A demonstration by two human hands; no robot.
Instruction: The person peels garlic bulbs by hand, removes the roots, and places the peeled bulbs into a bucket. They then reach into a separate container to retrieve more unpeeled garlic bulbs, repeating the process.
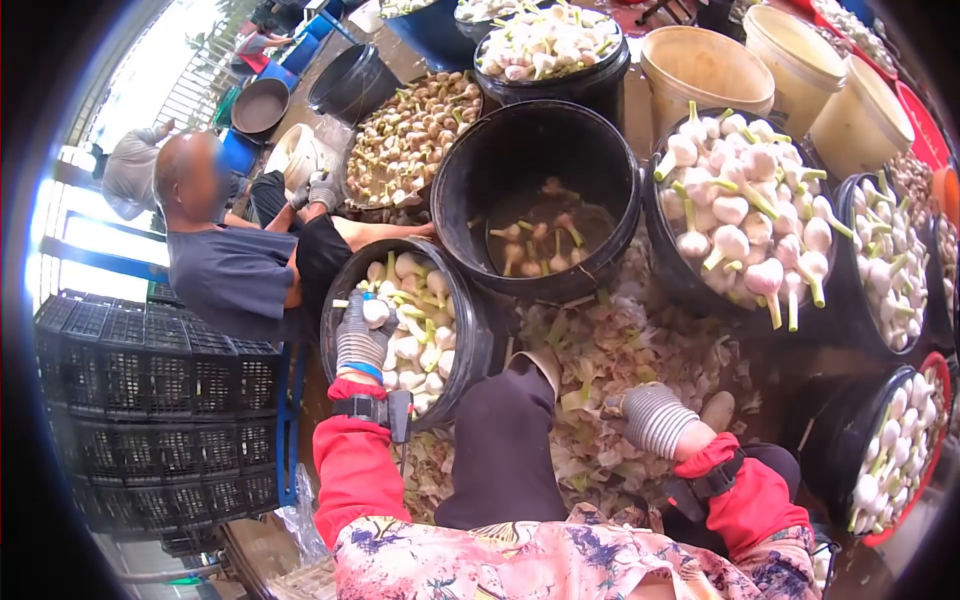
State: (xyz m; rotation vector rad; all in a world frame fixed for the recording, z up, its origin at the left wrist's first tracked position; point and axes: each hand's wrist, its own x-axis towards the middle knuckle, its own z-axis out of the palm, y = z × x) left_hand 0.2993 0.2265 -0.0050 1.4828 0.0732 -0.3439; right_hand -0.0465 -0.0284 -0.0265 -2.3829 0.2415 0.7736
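Note:
My left hand [360,340], in a grey glove with a blue band at the wrist, is over a black bucket of peeled-looking white garlic [410,340]. Its fingers close around a garlic bulb [376,313] near the bucket's left side. Lower right, my gloved right hand [652,418] is closed above a litter of garlic skins [640,350]. A small tip shows at its fingers, too little to name. Straight ahead stands a large black bucket [455,190] with a few stemmed bulbs [540,240] at its bottom.
A heaped tub of garlic [750,200] stands at right, with more full buckets [890,260] beyond. Cream buckets [705,65] line the back. Another person [235,265] sits at left by a basket of unclean garlic [405,140]. Black crates [165,420] are stacked at left.

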